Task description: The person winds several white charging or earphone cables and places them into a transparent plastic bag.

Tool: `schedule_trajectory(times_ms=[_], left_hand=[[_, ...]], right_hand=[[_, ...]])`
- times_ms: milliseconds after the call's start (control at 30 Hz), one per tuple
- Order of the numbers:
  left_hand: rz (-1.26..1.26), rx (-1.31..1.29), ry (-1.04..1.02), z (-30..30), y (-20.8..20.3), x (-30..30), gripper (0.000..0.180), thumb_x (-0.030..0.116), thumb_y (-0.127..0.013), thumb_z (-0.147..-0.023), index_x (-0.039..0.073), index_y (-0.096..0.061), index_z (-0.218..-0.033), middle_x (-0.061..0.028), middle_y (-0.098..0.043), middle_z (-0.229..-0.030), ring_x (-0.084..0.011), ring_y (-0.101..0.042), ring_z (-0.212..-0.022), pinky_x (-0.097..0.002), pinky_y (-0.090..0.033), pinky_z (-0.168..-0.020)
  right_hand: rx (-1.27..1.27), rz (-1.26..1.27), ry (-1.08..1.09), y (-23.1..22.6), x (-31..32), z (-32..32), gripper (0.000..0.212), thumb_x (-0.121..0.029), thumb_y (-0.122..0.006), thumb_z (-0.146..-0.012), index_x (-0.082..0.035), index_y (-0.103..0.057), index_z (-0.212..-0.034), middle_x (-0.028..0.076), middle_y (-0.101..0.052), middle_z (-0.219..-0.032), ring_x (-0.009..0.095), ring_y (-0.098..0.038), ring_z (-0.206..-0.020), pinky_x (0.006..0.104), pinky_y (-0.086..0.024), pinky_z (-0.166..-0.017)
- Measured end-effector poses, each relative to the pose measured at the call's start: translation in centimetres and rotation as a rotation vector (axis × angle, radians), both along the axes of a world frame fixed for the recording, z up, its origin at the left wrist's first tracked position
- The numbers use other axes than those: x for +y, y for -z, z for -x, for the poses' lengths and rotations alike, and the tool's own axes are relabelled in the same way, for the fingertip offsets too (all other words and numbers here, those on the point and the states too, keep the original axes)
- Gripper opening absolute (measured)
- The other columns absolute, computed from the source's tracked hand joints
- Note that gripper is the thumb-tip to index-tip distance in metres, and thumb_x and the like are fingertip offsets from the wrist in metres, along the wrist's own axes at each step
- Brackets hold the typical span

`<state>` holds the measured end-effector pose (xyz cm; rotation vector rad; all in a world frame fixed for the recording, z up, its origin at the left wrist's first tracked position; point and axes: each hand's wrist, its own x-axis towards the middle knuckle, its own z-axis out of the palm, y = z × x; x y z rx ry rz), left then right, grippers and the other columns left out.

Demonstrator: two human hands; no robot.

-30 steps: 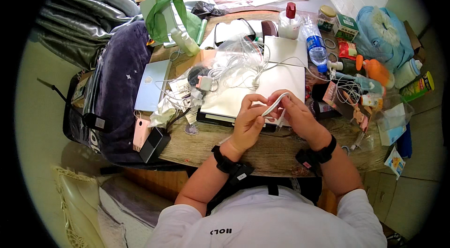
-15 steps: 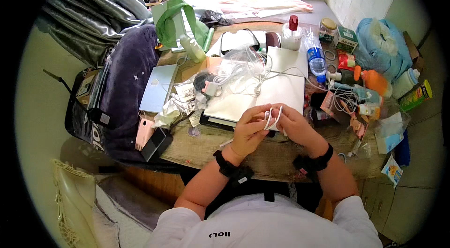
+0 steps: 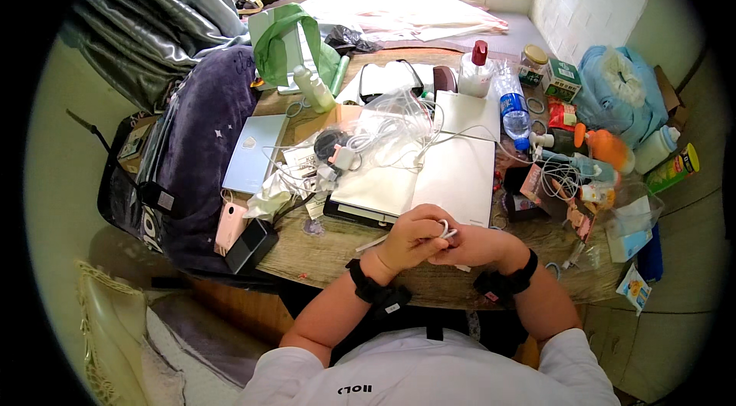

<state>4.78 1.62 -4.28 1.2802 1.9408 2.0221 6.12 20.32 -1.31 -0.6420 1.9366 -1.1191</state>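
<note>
My two hands are together above the near edge of the wooden table. A small loop of white cable (image 3: pixel 447 230) shows between them. My left hand (image 3: pixel 414 236) has its fingers bent over the loop, closed on it. Against it, my right hand (image 3: pixel 478 245) is closed round the lower part of the cable, its fingertips mostly hidden. Just beyond my hands lies an open notebook (image 3: pixel 458 176) with blank cream pages. On its left page, a clear plastic bag (image 3: pixel 395 118) with white cables sits beside a white charger plug (image 3: pixel 343 158).
Left on the table are a light blue box (image 3: pixel 257 151), a pink power bank (image 3: pixel 231 225) and a black box-shaped device (image 3: pixel 251 245). To the right stand a water bottle (image 3: pixel 514 115), a cable bundle (image 3: pixel 563 178) and an orange bottle (image 3: pixel 610 149). A green bag (image 3: pixel 280 49) stands far left.
My hands have come closer together and slightly lower. The cable loop, larger and more exposed before, is now mostly covered by my fingers. My head view has shifted slightly.
</note>
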Motion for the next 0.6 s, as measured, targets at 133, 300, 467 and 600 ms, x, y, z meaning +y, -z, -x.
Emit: schedule_trajectory(times_ms=[133, 300, 467, 600], left_hand=[[0.015, 0.048, -0.35, 0.0, -0.8, -0.3, 0.037, 0.034, -0.059, -0.093, 0.001, -0.056, -0.077, -0.0107, -0.059, -0.09, -0.0197, -0.06, -0.08, -0.0294, -0.048, -0.068], [-0.101, -0.044, -0.478, 0.1, -0.2, -0.1, 0.028, 0.026, -0.059, -0.095, 0.002, -0.055, -0.082, -0.0092, -0.056, -0.088, -0.0184, -0.055, -0.077, -0.0275, -0.045, -0.068], [0.075, 0.165, -0.409, 0.3, 0.0, 0.0, 0.019, 0.02, -0.057, -0.095, 0.003, -0.052, -0.09, -0.0091, -0.053, -0.093, -0.0185, -0.054, -0.084, -0.0293, -0.044, -0.074], [0.153, -0.058, -0.462, -0.5, -0.6, 0.4, 0.019, 0.015, -0.055, -0.094, 0.001, -0.048, -0.106, -0.014, -0.05, -0.099, -0.0254, -0.052, -0.087, -0.031, -0.044, -0.079]], right_hand=[[-0.427, 0.379, 0.191, -1.7, 0.9, 0.0, 0.042, -0.023, -0.06, -0.091, -0.01, -0.048, -0.129, 0.006, -0.066, -0.086, 0.01, -0.058, -0.065, 0.0236, -0.046, -0.056], [-0.422, 0.59, 0.481, -2.7, 1.3, 0.5, 0.041, -0.014, -0.061, -0.089, -0.006, -0.045, -0.126, 0.009, -0.066, -0.087, 0.01, -0.06, -0.065, 0.0217, -0.045, -0.054], [-0.262, 0.669, 0.578, -1.9, 0.2, 0.1, 0.031, -0.015, -0.059, -0.093, -0.003, -0.049, -0.12, 0.007, -0.064, -0.083, 0.01, -0.061, -0.067, 0.0202, -0.045, -0.057], [-0.26, 0.741, 0.602, -1.3, -0.1, -0.4, 0.016, -0.015, -0.058, -0.094, -0.002, -0.055, -0.104, 0.006, -0.063, -0.078, 0.009, -0.058, -0.062, 0.0213, -0.047, -0.059]])
